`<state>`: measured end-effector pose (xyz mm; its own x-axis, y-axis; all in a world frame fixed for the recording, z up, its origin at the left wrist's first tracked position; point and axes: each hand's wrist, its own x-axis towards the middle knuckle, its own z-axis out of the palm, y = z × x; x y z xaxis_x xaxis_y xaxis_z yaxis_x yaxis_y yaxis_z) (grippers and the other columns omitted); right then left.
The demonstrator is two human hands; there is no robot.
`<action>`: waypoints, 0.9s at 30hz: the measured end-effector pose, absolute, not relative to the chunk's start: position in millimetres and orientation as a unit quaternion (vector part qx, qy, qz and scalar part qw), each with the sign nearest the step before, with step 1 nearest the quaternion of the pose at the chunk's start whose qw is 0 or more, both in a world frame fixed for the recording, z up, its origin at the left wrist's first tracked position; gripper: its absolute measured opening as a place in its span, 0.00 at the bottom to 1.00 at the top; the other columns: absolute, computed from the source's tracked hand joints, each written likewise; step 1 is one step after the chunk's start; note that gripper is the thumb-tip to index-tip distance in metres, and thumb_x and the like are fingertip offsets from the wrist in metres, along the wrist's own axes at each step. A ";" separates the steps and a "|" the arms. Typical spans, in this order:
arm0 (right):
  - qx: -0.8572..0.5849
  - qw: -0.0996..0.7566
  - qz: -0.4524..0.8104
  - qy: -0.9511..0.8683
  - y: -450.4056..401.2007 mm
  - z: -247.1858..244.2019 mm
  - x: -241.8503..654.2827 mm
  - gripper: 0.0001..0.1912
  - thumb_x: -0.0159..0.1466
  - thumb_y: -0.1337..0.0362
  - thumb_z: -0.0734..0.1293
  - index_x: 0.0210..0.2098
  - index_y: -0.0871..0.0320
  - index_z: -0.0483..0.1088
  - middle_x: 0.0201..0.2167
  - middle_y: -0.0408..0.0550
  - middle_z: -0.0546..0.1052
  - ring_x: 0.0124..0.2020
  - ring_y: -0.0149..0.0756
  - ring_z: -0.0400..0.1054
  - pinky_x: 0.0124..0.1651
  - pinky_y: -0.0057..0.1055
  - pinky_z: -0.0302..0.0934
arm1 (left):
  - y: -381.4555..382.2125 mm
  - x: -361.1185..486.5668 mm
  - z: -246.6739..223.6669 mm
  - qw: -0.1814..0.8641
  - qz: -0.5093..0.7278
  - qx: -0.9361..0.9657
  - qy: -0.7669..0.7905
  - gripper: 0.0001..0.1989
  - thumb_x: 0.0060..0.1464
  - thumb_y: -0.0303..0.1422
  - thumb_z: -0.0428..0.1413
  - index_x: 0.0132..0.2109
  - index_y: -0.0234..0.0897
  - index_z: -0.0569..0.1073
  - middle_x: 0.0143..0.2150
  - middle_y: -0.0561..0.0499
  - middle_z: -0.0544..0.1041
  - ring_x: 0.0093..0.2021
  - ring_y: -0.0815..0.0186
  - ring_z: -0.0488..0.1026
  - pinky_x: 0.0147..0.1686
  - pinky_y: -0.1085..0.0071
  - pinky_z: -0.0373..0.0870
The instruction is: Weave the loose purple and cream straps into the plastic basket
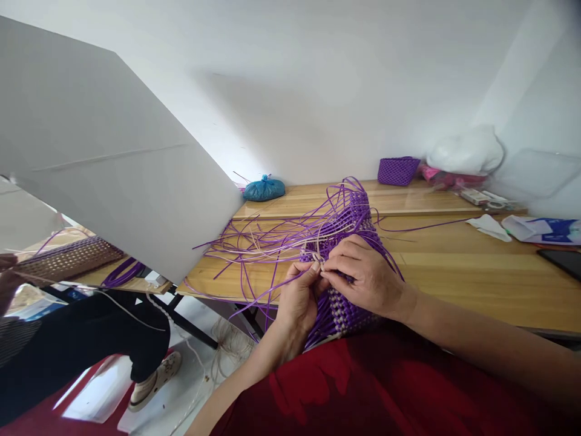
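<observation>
A half-woven basket [340,309] of purple and pale strips leans at the table edge, against my lap. Many loose purple and cream strips [267,242] fan out from it to the left over the wood. At its near left side my left hand [298,297] pinches a pale strip [317,259] between thumb and forefinger. My right hand [363,272] is closed at the same spot, its fingertips on that pale strip and touching the left fingertips. The exact crossing of strips under the fingers is too small to make out.
On the table [436,266] stand a finished-looking purple basket [398,171], a tied blue bag [264,188] and a white plastic bag [467,150]. A phone-like dark slab [561,264] lies at right. Left of a grey partition [118,139], another person's hand holds a brown woven piece [72,259].
</observation>
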<state>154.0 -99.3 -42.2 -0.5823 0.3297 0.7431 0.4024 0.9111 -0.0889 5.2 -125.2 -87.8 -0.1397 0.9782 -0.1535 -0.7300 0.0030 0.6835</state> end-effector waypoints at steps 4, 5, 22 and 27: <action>-0.248 0.348 0.098 -0.899 -114.0 -34.6 159.5 0.08 0.56 0.75 0.66 0.26 0.58 0.64 0.26 0.43 0.69 0.33 0.33 0.60 0.38 0.32 0.56 | -126.0 5.6 -90.7 0.633 0.673 0.203 0.325 0.14 0.39 0.28 0.69 0.29 0.35 0.69 0.30 0.55 0.73 0.30 0.72 0.71 0.33 0.74 0.73; -0.255 0.340 0.125 -0.896 -117.6 -33.0 161.2 0.07 0.56 0.74 0.66 0.27 0.58 0.64 0.28 0.43 0.69 0.33 0.32 0.60 0.38 0.31 0.56 | -125.9 5.8 -91.0 0.632 0.674 0.207 0.322 0.14 0.40 0.28 0.69 0.29 0.34 0.69 0.30 0.55 0.73 0.30 0.72 0.71 0.33 0.74 0.73; -0.344 0.358 0.377 -0.782 -126.1 -53.6 154.0 0.10 0.68 0.59 0.61 0.33 0.56 0.66 0.28 0.42 0.72 0.30 0.31 0.65 0.35 0.28 0.59 | -124.9 3.5 -93.6 0.669 0.635 0.237 0.306 0.13 0.43 0.35 0.68 0.32 0.33 0.74 0.27 0.54 0.71 0.26 0.74 0.67 0.27 0.77 0.68; -0.414 0.297 0.318 -0.799 -123.5 -52.9 151.2 0.12 0.66 0.58 0.62 0.29 0.57 0.65 0.22 0.39 0.69 0.25 0.30 0.62 0.28 0.27 0.54 | -120.4 8.1 -97.5 0.631 0.667 0.193 0.344 0.17 0.31 0.31 0.72 0.29 0.32 0.74 0.25 0.54 0.71 0.25 0.73 0.67 0.26 0.76 0.67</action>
